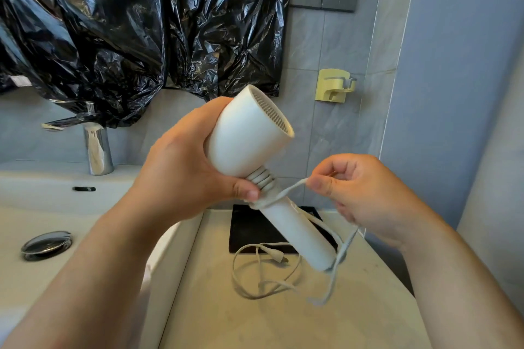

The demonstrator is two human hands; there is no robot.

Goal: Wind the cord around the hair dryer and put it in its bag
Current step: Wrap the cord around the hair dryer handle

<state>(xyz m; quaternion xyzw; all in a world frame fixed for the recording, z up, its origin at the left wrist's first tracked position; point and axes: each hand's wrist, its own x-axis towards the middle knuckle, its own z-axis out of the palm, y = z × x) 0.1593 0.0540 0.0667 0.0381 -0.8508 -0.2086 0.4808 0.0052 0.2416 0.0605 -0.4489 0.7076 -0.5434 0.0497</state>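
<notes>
Left grip (181,170) wraps hair dryer (246,136); right grip (360,190) pinches cord (289,189).

white hair dryer (249,136) and cord (286,193), black bag (255,229), glossy black plastic sheet (113,22), pale yellow wall holder (334,85).

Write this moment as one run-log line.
step: winding cord | left hand: grips hair dryer | right hand: pinches cord | coils: handle top | plug: on counter
</notes>
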